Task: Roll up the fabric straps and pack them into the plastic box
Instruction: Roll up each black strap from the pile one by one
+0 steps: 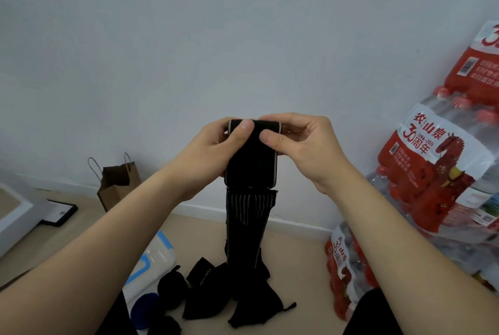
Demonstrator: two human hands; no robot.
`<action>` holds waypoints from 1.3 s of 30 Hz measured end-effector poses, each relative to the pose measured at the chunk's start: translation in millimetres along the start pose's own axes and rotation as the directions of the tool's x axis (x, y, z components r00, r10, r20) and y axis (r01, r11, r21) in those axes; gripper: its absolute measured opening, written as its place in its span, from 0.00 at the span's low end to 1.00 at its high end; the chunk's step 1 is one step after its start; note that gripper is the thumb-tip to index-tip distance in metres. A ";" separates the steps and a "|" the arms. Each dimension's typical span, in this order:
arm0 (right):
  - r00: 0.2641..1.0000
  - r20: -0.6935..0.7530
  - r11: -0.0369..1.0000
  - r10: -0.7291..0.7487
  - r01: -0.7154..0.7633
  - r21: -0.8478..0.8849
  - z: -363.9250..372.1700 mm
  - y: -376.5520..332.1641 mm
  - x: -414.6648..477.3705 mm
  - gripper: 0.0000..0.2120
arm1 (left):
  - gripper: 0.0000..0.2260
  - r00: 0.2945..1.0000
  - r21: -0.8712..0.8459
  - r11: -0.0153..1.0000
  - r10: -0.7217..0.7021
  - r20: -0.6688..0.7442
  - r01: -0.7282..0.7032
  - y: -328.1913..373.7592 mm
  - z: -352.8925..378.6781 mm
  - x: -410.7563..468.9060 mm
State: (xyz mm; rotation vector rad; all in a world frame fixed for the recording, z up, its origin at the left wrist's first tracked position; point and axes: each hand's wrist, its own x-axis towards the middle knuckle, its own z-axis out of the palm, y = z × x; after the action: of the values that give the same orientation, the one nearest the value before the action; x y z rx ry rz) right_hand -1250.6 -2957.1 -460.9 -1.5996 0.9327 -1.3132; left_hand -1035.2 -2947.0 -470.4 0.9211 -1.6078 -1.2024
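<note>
I hold a black fabric strap [251, 167] up in front of me, its top end folded over and its striped tail hanging down to the floor. My left hand [216, 145] grips the left side of the folded end, thumb pressed on its front. My right hand [299, 142] pinches the right side, thumb on the front. Several more black straps [232, 297] lie in a heap on the floor below. One rolled black strap [171, 287] and a blue roll [144, 307] lie beside the clear plastic box [151, 264] with blue latches, low at the left.
Shrink-wrapped packs of red-capped water bottles [442, 172] are stacked along the right. A brown paper bag [117, 180] stands against the white wall at left, with a dark frame [58, 213] and a white box [13, 213] beyond it. My knees [372, 313] frame the heap.
</note>
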 end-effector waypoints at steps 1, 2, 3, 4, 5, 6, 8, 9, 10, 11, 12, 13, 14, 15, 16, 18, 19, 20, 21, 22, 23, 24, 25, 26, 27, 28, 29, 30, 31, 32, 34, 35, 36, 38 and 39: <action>1.000 0.000 1.000 -0.001 0.001 -0.017 -0.4 0.6 0.0 0.12 | 0.14 1.000 0.029 1.000 0.003 0.000 -0.003 -0.6 -0.1 0.5; 1.000 0.005 1.000 0.007 -0.007 -0.018 -0.2 0.7 -0.2 0.12 | 0.13 1.000 0.039 0.999 0.009 -0.002 -0.009 -1.2 -1.4 1.1; 1.000 0.016 1.000 0.022 -0.022 0.009 0.7 0.4 -0.4 0.11 | 0.12 1.000 0.027 1.000 0.012 -0.002 -0.012 -1.4 -3.2 1.4; 0.999 0.033 0.998 0.042 -0.044 0.049 1.7 -0.7 -0.9 0.10 | 0.12 1.000 -0.005 1.000 0.013 0.004 -0.012 -1.0 -4.7 1.4; 0.997 0.052 0.995 0.056 -0.059 0.074 2.2 -1.7 -1.1 0.09 | 0.13 1.000 -0.045 0.999 0.012 0.014 -0.012 0.0 -5.5 1.3; 0.996 0.063 0.996 0.056 -0.060 0.070 2.0 -2.7 -1.1 0.09 | 0.14 1.000 -0.082 0.997 0.012 0.023 -0.010 0.8 -5.7 1.0; 0.998 0.051 0.999 0.023 -0.025 0.032 1.1 -4.3 -0.6 0.10 | 0.15 1.000 -0.135 0.991 0.009 0.029 -0.005 1.6 -4.5 0.5; 1.000 0.030 1.000 -0.001 0.001 0.017 0.3 -4.8 -0.5 0.11 | 0.15 0.999 -0.151 0.989 0.004 0.031 0.001 1.9 -3.5 0.2; 1.000 0.009 1.000 -0.021 0.021 0.004 0.0 -5.4 -0.5 0.11 | 0.15 0.999 -0.155 0.988 -0.004 0.035 0.010 2.5 -2.7 -0.3; 0.999 -0.006 0.999 -0.035 0.035 -0.011 0.2 -5.5 -0.6 0.12 | 0.16 0.999 -0.150 0.989 -0.015 0.041 0.021 3.5 -2.0 -0.6; 0.999 -0.010 0.999 -0.041 0.040 -0.026 0.2 -5.6 -0.7 0.14 | 0.15 0.999 -0.142 0.989 -0.025 0.045 0.031 4.4 -1.7 -0.9; 0.999 -0.005 0.999 -0.041 0.041 -0.033 0.3 -5.3 -0.8 0.15 | 0.14 0.999 -0.140 0.990 -0.028 0.045 0.034 5.0 -1.9 -1.1; 0.999 0.005 0.999 -0.033 0.033 -0.025 0.5 -5.2 -1.0 0.15 | 0.13 0.999 -0.136 0.990 -0.024 0.039 0.029 5.3 -2.9 -1.3; 1.000 0.014 1.000 -0.017 0.017 -0.009 1.0 -5.4 -1.1 0.14 | 0.12 0.999 -0.126 0.992 -0.015 0.031 0.019 5.2 -4.6 -1.4; 1.000 0.022 1.000 0.002 -0.002 -0.006 1.2 -5.6 -1.3 0.14 | 0.11 1.000 -0.111 0.994 -0.004 0.027 0.007 5.0 -6.4 -1.2; 0.999 0.030 0.998 0.018 -0.016 -0.053 1.5 -5.2 -1.4 0.12 | 0.10 0.999 -0.096 0.995 0.021 0.032 -0.018 4.1 -8.5 -0.8; 1.000 0.028 0.998 0.013 -0.011 -0.067 1.6 -5.1 -1.6 0.11 | 0.10 0.999 -0.105 0.994 0.028 0.034 -0.024 3.9 -8.2 -0.5; 1.000 0.019 0.998 0.003 -0.002 -0.062 1.3 -5.1 -2.0 0.11 | 0.12 0.999 -0.125 0.992 0.030 0.035 -0.026 3.9 -7.3 -0.7; 1.000 0.004 0.999 -0.009 0.009 -0.050 0.9 -5.3 -2.3 0.11 | 0.15 0.999 -0.139 0.990 0.030 0.030 -0.026 3.9 -6.2 -0.9; 1.000 -0.016 0.999 -0.025 0.025 -0.046 0.4 -5.4 -2.3 0.12 | 0.18 0.999 -0.132 0.991 0.029 0.020 -0.026 3.6 -5.3 -1.2; 0.999 -0.034 0.998 -0.043 0.041 -0.051 0.5 -5.9 -2.5 0.12 | 0.20 1.000 -0.103 0.994 0.025 0.012 -0.023 3.0 -4.6 -1.1; 0.997 -0.048 0.997 -0.058 0.055 -0.058 0.9 -6.2 -2.6 0.12 | 0.20 1.000 -0.069 0.998 0.012 0.010 -0.011 1.9 -3.8 -0.9; 0.996 -0.055 0.996 -0.069 0.065 -0.066 1.6 -6.4 -2.7 0.12 | 0.19 1.000 -0.045 0.999 -0.015 0.007 0.015 0.6 -3.0 -0.8; 0.995 -0.059 0.994 -0.079 0.074 -0.080 2.9 -6.3 -3.0 0.12 | 0.16 0.999 -0.036 0.998 -0.049 -0.004 0.048 -0.7 -1.9 -0.9; 0.994 -0.059 0.991 -0.087 0.081 -0.103 4.4 -6.1 -3.4 0.12 | 0.12 0.996 -0.045 0.996 -0.083 -0.022 0.082 -1.7 -0.8 -1.0; 0.994 -0.051 0.987 -0.095 0.087 -0.136 6.3 -5.4 -3.9 0.12 | 0.09 0.992 -0.068 0.991 -0.119 -0.043 0.116 -2.7 0.0 -0.7; 0.994 -0.038 0.979 -0.103 0.095 -0.180 8.1 -4.3 -4.1 0.13 | 0.08 0.986 -0.101 0.983 -0.158 -0.061 0.151 -3.0 0.9 -0.2; 0.993 -0.021 0.968 -0.115 0.107 -0.226 9.4 -2.8 -4.1 0.13 | 0.08 0.978 -0.138 0.973 -0.194 -0.071 0.183 -2.7 1.1 -0.1; 0.992 -0.004 0.957 -0.126 0.120 -0.264 10.9 -2.2 -4.1 0.13 | 0.08 0.972 -0.171 0.963 -0.224 -0.065 0.210 -2.0 1.2 0.4; 0.991 0.008 0.949 -0.135 0.132 -0.286 12.5 -1.9 -4.0 0.14 | 0.09 0.969 -0.202 0.952 -0.243 -0.039 0.230 -1.6 0.8 0.9; 0.989 0.010 0.947 -0.150 0.146 -0.285 13.1 -1.7 -3.5 0.14 | 0.09 0.966 -0.268 0.928 -0.256 0.042 0.258 -0.7 -0.4 2.3; 0.989 -0.006 0.952 -0.149 0.142 -0.270 12.3 -2.0 -2.9 0.15 | 0.10 0.963 -0.305 0.913 -0.262 0.068 0.270 0.4 -0.9 2.7; 0.989 -0.027 0.958 -0.145 0.134 -0.254 11.0 -2.7 -2.3 0.15 | 0.12 0.961 -0.344 0.897 -0.265 0.080 0.276 2.2 -1.8 3.2; 0.985 -0.055 0.956 -0.163 0.144 -0.254 8.1 -2.8 -1.2 0.16 | 0.16 0.962 -0.404 0.873 -0.246 0.117 0.272 5.9 -4.3 3.0; 0.981 -0.058 0.948 -0.185 0.162 -0.272 7.6 -2.7 -0.9 0.17 | 0.17 0.963 -0.420 0.868 -0.218 0.158 0.265 7.5 -5.1 2.2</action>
State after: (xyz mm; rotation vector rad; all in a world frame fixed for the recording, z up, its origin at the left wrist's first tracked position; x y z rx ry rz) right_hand -1243.2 -2954.1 -459.4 -1.8813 1.0762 -1.4311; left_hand -1031.4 -2948.6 -462.0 0.7873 -1.2398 -1.7301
